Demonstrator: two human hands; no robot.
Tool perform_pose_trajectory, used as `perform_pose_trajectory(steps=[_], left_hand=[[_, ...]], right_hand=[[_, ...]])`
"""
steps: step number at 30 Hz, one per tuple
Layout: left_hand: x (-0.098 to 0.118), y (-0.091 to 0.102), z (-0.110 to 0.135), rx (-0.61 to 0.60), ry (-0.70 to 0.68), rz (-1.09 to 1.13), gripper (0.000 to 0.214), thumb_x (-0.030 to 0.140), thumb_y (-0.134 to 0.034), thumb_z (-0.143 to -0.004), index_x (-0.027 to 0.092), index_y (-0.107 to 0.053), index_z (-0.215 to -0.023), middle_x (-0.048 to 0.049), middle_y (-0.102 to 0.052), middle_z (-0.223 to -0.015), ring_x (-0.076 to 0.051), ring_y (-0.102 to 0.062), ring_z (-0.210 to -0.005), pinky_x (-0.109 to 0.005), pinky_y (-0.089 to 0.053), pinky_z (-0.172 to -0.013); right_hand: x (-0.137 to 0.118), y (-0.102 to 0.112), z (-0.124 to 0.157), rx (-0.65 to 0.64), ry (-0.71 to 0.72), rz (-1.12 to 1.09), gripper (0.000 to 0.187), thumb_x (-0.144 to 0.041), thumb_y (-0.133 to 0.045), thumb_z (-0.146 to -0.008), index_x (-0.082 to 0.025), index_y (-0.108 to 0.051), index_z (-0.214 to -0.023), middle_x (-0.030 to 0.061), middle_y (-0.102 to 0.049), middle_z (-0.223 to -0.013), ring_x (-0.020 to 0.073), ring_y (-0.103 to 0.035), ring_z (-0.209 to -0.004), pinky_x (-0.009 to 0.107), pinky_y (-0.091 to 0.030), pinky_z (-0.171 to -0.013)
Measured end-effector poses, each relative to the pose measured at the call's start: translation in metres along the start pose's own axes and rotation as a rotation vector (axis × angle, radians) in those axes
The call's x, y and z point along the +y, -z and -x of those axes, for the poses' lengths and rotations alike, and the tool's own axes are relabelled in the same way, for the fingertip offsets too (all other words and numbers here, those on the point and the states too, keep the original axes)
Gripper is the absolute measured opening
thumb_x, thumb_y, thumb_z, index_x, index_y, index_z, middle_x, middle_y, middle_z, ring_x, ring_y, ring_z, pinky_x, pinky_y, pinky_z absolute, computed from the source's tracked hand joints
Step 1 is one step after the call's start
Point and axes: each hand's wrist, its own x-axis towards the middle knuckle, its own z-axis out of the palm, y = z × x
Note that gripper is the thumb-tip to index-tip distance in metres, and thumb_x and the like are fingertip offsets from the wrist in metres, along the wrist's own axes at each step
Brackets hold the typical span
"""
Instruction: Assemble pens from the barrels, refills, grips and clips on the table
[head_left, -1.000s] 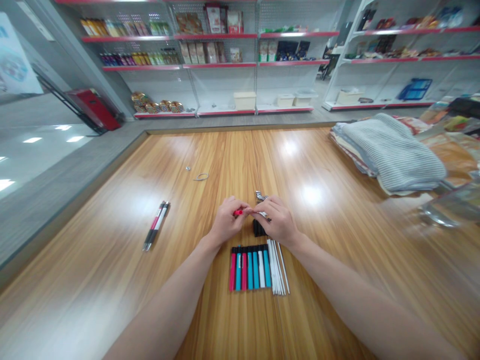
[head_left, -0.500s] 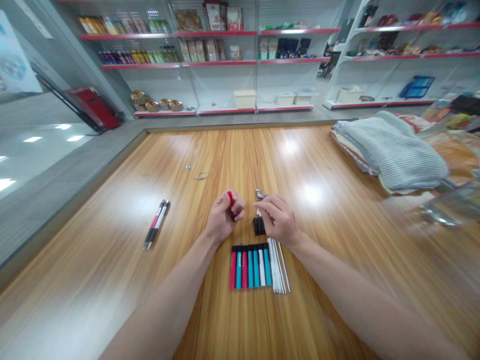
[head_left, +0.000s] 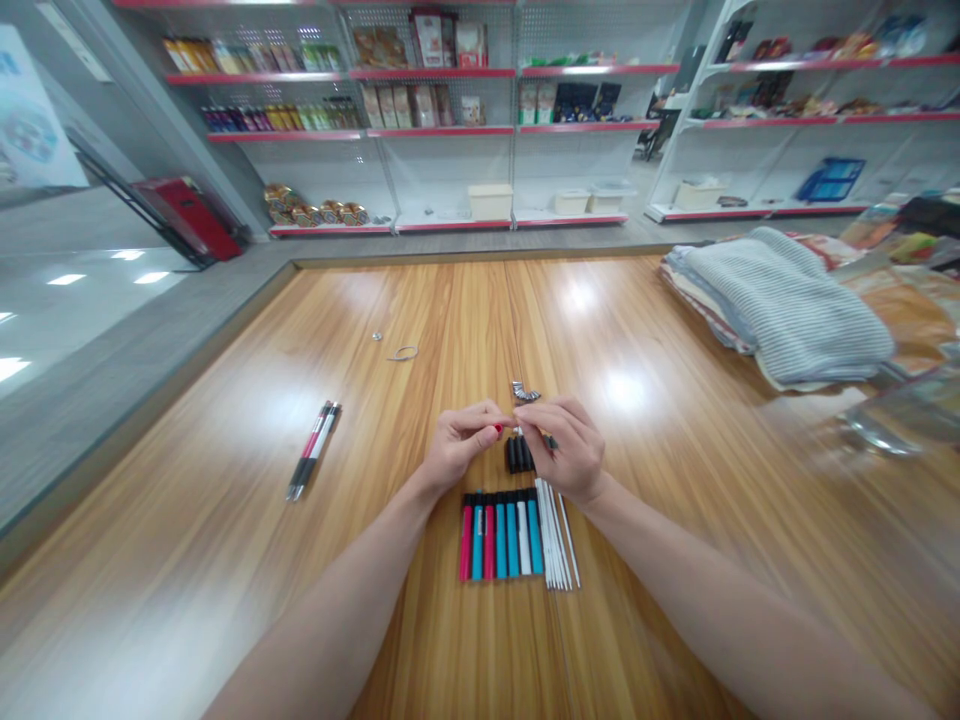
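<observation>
My left hand [head_left: 459, 447] is closed round a red pen barrel [head_left: 498, 428], of which only the end shows by the thumb. Close beside it, my right hand [head_left: 568, 447] is pinched, its fingertips almost meeting the left ones; whatever lies in the pinch is too small to make out. Below the hands lies a row of pink, teal and white pen barrels [head_left: 501, 537] with black ends. Thin white refills [head_left: 553, 540] lie along the row's right side. Black grips [head_left: 516, 454] are partly hidden by my right hand. Small silver tips [head_left: 525, 392] sit just beyond it.
Two whole pens [head_left: 313, 450] lie on the wooden table [head_left: 225, 560] at the left. Farther back are a thin ring-shaped loop [head_left: 405, 353] and a small metal piece [head_left: 376, 336]. Folded striped cloth [head_left: 787, 305] is piled at the right, near a clear container [head_left: 892, 425].
My left hand has turned and moved right, bringing the red barrel's end toward my right fingertips. My right hand has shifted slightly toward me and stays pinched.
</observation>
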Motion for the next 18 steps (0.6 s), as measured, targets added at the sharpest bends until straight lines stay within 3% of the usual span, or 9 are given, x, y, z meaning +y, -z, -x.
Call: perform_pose_trajectory(steps=[7, 16, 18], left_hand=[[0.004, -0.004, -0.002, -0.031, 0.077, -0.178, 0.028, 0.036, -0.059, -0.087, 0.012, -0.066, -0.075, -0.0032, -0.054, -0.07, -0.014, -0.049, -0.069, -0.027, -0.038, -0.067], [0.008, -0.006, 0.0, -0.013, 0.183, -0.161, 0.032, 0.04, -0.057, -0.089, 0.012, -0.063, -0.074, -0.003, -0.054, -0.071, -0.012, -0.047, -0.067, -0.024, -0.036, -0.06], [0.008, -0.006, 0.0, 0.012, 0.202, -0.141, 0.03, 0.039, -0.057, -0.088, 0.012, -0.064, -0.076, -0.0028, -0.055, -0.07, -0.011, -0.046, -0.063, -0.023, -0.034, -0.057]], right_hand=[[-0.001, -0.002, 0.002, -0.03, -0.051, -0.007, 0.029, -0.009, -0.06, -0.085, -0.023, -0.066, -0.11, 0.0029, -0.072, -0.1, 0.0173, -0.062, -0.086, 0.034, -0.055, -0.078], [0.0, -0.002, -0.004, -0.146, -0.088, -0.067, 0.023, -0.014, -0.056, -0.088, -0.023, -0.068, -0.105, 0.0044, -0.071, -0.104, 0.0184, -0.061, -0.094, 0.036, -0.051, -0.085], [-0.001, 0.004, -0.014, -0.161, -0.174, -0.047, 0.018, -0.021, -0.054, -0.09, -0.02, -0.069, -0.101, 0.0065, -0.072, -0.101, 0.0184, -0.063, -0.091, 0.035, -0.05, -0.082]])
